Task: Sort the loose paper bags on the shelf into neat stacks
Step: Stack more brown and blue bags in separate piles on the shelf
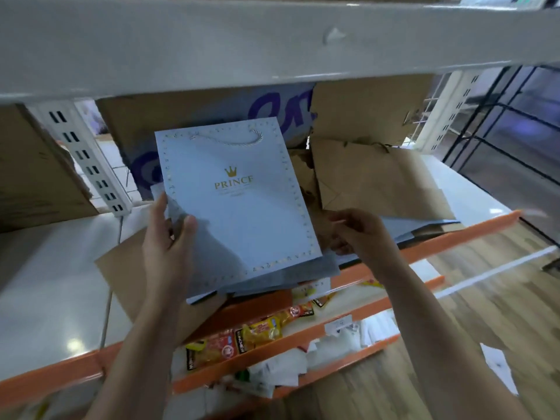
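A pale blue paper bag (242, 201) with a gold crown, the word PRINCE and a rope handle is held flat above the shelf. My left hand (168, 237) grips its left edge, thumb on top. Under it lie more pale blue bags (272, 277) in a loose stack, and a brown paper bag (121, 268) sticks out at the left. My right hand (360, 234) hovers at the blue bag's right edge with curled fingers; whether it pinches anything I cannot tell. Crumpled brown paper bags (378, 183) lie to the right.
The white shelf (51, 283) has an orange front rail (424, 250). Cardboard boxes (39, 177) stand at the back and left, and a grey shelf beam (242, 40) hangs overhead. Lower shelves hold snack packets (242, 334) and white packages. Wooden floor lies at the right.
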### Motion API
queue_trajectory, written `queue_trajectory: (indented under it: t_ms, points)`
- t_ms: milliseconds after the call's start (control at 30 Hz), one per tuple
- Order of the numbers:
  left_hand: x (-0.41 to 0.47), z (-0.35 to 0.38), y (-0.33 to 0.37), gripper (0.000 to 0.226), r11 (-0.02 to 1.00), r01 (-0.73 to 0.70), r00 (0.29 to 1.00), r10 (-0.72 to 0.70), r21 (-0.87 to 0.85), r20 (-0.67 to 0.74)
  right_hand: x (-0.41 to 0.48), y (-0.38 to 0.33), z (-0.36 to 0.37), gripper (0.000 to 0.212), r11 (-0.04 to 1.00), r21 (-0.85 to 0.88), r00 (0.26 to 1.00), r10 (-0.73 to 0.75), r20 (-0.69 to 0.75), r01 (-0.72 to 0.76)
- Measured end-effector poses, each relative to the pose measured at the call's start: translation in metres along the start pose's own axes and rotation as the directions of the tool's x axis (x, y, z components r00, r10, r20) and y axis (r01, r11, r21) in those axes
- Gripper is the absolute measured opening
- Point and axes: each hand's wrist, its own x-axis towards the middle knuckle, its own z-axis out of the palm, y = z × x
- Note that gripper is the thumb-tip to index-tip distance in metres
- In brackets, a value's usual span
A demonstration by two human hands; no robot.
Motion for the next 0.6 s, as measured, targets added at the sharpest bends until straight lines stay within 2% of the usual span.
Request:
queue_trajectory:
  t_ms: [100,200,300,367,433,600]
  points:
    - [-0.014,0.007,-0.007,0.048,0.999,0.017,0.998,-0.015,0.03,-0.066,0.013,0.011,-0.019,0.018,0.992,-0.119,0.999,-0.03,0.031,0.033]
    - [-0.027,0.005,-0.015,0.048,0.998,0.058,0.992,-0.055,0.023,-0.113,0.021,0.014,-0.029,0.015,0.96,-0.245,0.99,-0.138,0.003,0.135]
    - [-0.036,0.001,-0.018,0.049,0.995,0.097,0.982,-0.092,0.02,-0.164,0.027,0.011,-0.03,0.011,0.857,-0.438,0.957,-0.287,0.032,0.272]
    - [-0.04,-0.004,-0.018,0.05,0.994,0.11,0.977,-0.109,-0.001,-0.181,0.03,0.008,-0.026,0.011,0.809,-0.499,0.945,-0.32,0.069,0.311]
    - [-0.042,-0.008,-0.017,0.05,0.994,0.113,0.975,-0.11,0.004,-0.192,0.032,0.008,-0.021,0.01,0.802,-0.505,0.939,-0.339,0.057,0.32]
    - [-0.043,-0.011,-0.012,0.05,0.993,0.115,0.973,-0.105,0.039,-0.204,0.04,0.015,-0.025,0.006,0.821,-0.527,0.928,-0.343,-0.145,0.221]
